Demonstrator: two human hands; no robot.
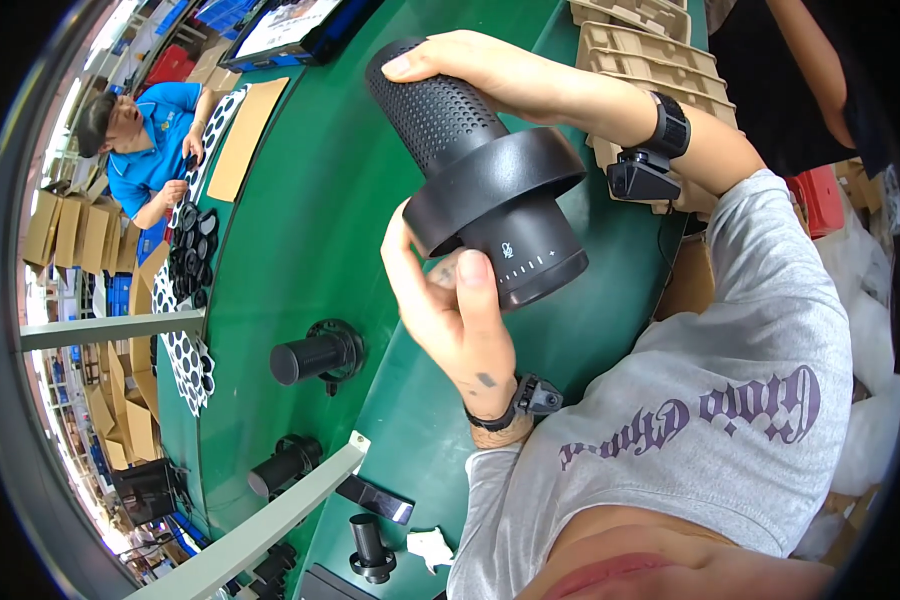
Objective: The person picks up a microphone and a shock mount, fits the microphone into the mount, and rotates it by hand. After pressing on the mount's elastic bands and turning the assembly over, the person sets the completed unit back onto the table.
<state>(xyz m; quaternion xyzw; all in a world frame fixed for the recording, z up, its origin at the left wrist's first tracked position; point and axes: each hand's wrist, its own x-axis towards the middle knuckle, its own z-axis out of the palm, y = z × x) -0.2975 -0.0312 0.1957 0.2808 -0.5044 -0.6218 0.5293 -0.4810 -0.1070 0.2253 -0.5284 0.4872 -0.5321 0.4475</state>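
A black microphone [450, 120] is held tilted above the green table [300, 230]. It has a perforated cylindrical upper part, a wide smooth ring [500, 190] around its middle and a lower body with small white marks. My right hand [480, 75] is closed around the perforated end, thumb laid over its top; its other fingers are mostly hidden behind the microphone. Round the lower part, my left hand [450, 310] is closed, thumb against the marked body and fingers behind the ring. Both wrists wear black straps with small devices.
More black microphones stand on the table, one at centre left [315, 355], others nearer. A phone [378, 498] and crumpled white paper [430, 548] lie near a pale metal bar [260, 530]. Moulded trays [650, 75] are stacked far right. A person in blue [155, 140] works opposite.
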